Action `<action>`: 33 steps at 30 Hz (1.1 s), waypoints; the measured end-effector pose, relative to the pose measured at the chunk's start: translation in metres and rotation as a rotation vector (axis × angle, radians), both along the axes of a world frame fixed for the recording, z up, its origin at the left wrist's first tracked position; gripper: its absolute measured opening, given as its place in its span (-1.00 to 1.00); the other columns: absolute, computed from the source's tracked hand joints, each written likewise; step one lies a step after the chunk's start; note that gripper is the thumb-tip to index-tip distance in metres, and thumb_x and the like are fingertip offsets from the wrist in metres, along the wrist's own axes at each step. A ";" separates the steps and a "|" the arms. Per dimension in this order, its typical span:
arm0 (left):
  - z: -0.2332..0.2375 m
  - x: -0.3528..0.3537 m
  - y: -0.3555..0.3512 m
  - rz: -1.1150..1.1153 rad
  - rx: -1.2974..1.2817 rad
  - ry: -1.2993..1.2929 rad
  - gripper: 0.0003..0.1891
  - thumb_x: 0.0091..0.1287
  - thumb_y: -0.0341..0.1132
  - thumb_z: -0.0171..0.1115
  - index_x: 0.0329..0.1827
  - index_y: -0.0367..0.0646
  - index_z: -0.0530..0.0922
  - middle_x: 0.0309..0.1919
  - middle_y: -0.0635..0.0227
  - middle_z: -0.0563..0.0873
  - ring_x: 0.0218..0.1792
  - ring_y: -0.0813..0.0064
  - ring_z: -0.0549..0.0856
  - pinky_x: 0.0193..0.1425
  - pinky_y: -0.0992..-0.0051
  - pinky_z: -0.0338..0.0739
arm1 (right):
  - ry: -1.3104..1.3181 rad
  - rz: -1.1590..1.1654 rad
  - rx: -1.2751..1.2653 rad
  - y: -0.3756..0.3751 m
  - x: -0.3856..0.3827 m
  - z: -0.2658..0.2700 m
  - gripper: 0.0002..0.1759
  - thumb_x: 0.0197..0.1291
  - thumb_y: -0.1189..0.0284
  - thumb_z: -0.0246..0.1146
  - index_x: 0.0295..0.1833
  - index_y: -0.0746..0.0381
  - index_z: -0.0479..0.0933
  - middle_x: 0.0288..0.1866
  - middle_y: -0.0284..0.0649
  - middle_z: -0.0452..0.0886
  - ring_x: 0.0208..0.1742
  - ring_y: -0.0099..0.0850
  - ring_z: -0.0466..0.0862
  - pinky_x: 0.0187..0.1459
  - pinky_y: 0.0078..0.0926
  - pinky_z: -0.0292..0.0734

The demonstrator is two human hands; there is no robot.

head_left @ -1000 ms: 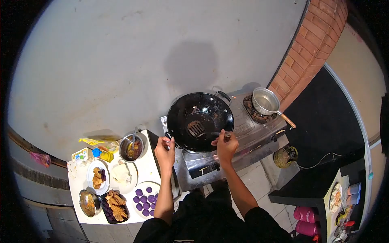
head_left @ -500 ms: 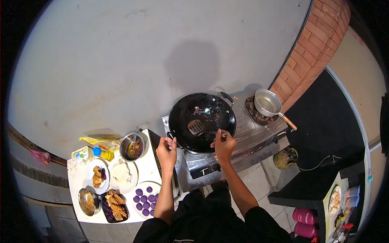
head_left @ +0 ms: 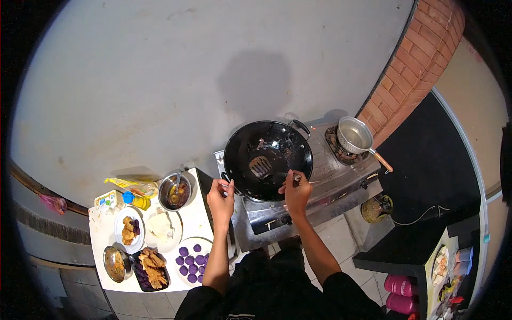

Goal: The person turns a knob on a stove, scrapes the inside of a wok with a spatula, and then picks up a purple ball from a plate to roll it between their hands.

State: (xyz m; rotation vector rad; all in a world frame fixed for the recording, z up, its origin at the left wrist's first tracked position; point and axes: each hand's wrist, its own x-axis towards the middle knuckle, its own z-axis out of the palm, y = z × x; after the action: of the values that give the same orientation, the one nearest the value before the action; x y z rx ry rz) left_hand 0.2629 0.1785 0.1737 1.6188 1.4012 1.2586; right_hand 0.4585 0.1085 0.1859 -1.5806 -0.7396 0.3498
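Glossy black wok (head_left: 278, 153), residue-flecked — right hand (head_left: 297, 194) grips slotted spatula (head_left: 260, 167) — left hand (head_left: 220, 199) at wok's side, hold unclear

Glossy wok (head_left: 241, 157), shiny metal stove (head_left: 333, 193), metal saucepan (head_left: 345, 140), smooth wooden handle (head_left: 382, 160), rough brickwork (head_left: 413, 61)

In the black wok (head_left: 282, 154), a slotted spatula (head_left: 260, 167) is held by the right hand (head_left: 298, 191); the left hand (head_left: 220, 198) is poised near a side handle (head_left: 224, 176).

No readable text — pale marks on the pink canisters (head_left: 399, 285) and white print on the black shirt (head_left: 266, 304) — too small, blurred.
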 end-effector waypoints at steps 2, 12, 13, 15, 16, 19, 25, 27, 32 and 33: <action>0.000 0.000 0.000 0.000 0.015 0.005 -0.80 0.36 -0.32 0.41 -0.28 -0.24 0.56 -0.62 0.36 0.58 -0.62 0.57 0.50 -0.50 0.49 0.33 | 0.011 -0.008 0.056 0.001 -0.001 0.001 -0.75 0.47 0.41 0.25 -0.10 0.45 0.59 -0.58 -0.22 0.63 -0.59 -0.51 0.68 -0.53 -0.52 0.61; 0.006 -0.001 -0.001 -0.009 0.042 0.033 -0.80 0.36 -0.32 0.40 -0.26 -0.24 0.57 -0.62 0.34 0.59 -0.63 0.55 0.52 -0.50 0.47 0.35 | -0.197 0.012 0.093 -0.010 0.032 0.032 -0.73 0.44 0.40 0.28 -0.01 0.45 0.62 -0.55 -0.17 0.69 -0.57 -0.50 0.72 -0.51 -0.51 0.56; 0.006 -0.001 -0.001 -0.007 0.040 0.040 -0.80 0.36 -0.32 0.40 -0.26 -0.24 0.57 -0.62 0.33 0.59 -0.63 0.55 0.53 -0.49 0.47 0.36 | -0.242 0.027 0.072 -0.013 0.036 0.036 -0.72 0.43 0.39 0.29 -0.01 0.45 0.62 -0.55 -0.17 0.69 -0.57 -0.49 0.72 -0.51 -0.51 0.56; 0.006 -0.001 0.000 -0.006 0.032 0.043 -0.80 0.36 -0.32 0.40 -0.26 -0.24 0.57 -0.62 0.32 0.60 -0.63 0.54 0.53 -0.49 0.46 0.36 | -0.313 0.075 -0.004 -0.018 0.045 0.035 -0.72 0.42 0.38 0.30 0.00 0.43 0.62 -0.53 -0.13 0.70 -0.56 -0.45 0.73 -0.50 -0.48 0.56; 0.005 -0.001 0.000 -0.008 0.025 0.042 -0.80 0.36 -0.32 0.40 -0.26 -0.24 0.57 -0.61 0.32 0.60 -0.63 0.54 0.53 -0.49 0.46 0.36 | -0.341 0.082 -0.043 -0.020 0.047 0.036 -0.72 0.42 0.37 0.30 0.00 0.42 0.63 -0.52 -0.12 0.70 -0.56 -0.45 0.74 -0.50 -0.48 0.56; 0.005 0.000 0.000 -0.002 0.035 0.044 -0.80 0.36 -0.32 0.41 -0.25 -0.24 0.57 -0.61 0.31 0.60 -0.62 0.52 0.53 -0.48 0.46 0.37 | -0.354 0.102 -0.077 -0.021 0.049 0.028 -0.70 0.42 0.36 0.29 0.01 0.42 0.62 -0.50 -0.10 0.70 -0.54 -0.44 0.75 -0.50 -0.48 0.57; 0.006 0.001 -0.002 0.013 0.041 0.041 -0.80 0.35 -0.33 0.41 -0.25 -0.24 0.57 -0.61 0.30 0.62 -0.62 0.50 0.55 -0.47 0.45 0.39 | -0.265 0.128 -0.039 -0.028 0.037 0.010 -0.69 0.43 0.35 0.29 0.07 0.40 0.61 -0.46 -0.11 0.71 -0.51 -0.43 0.77 -0.49 -0.48 0.61; 0.004 0.000 -0.002 0.013 0.033 0.022 -0.81 0.34 -0.34 0.42 -0.25 -0.24 0.56 -0.61 0.30 0.62 -0.62 0.51 0.55 -0.47 0.46 0.39 | -0.280 0.122 -0.021 -0.030 0.033 0.006 -0.70 0.43 0.38 0.29 0.09 0.40 0.61 -0.47 -0.13 0.71 -0.51 -0.43 0.77 -0.49 -0.49 0.63; 0.014 0.000 -0.004 0.003 -0.046 0.053 -0.81 0.35 -0.39 0.41 -0.26 -0.25 0.52 -0.55 0.33 0.61 -0.51 0.56 0.59 -0.35 0.50 0.44 | -0.338 0.077 0.003 -0.033 0.020 -0.002 -0.73 0.41 0.47 0.29 0.09 0.43 0.60 -0.48 -0.15 0.71 -0.52 -0.45 0.76 -0.50 -0.50 0.64; 0.014 0.001 -0.004 0.005 -0.050 0.054 -0.81 0.35 -0.39 0.41 -0.26 -0.25 0.53 -0.55 0.33 0.61 -0.51 0.56 0.59 -0.35 0.50 0.44 | -0.330 0.073 0.007 -0.033 0.018 -0.001 -0.74 0.41 0.48 0.29 0.09 0.44 0.60 -0.49 -0.15 0.71 -0.52 -0.45 0.76 -0.50 -0.49 0.64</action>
State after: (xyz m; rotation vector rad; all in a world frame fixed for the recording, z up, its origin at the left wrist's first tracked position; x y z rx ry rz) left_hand 0.2634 0.1747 0.1879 1.6279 1.4589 1.1812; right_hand 0.4764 0.0753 0.1850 -1.6261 -1.0528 0.1388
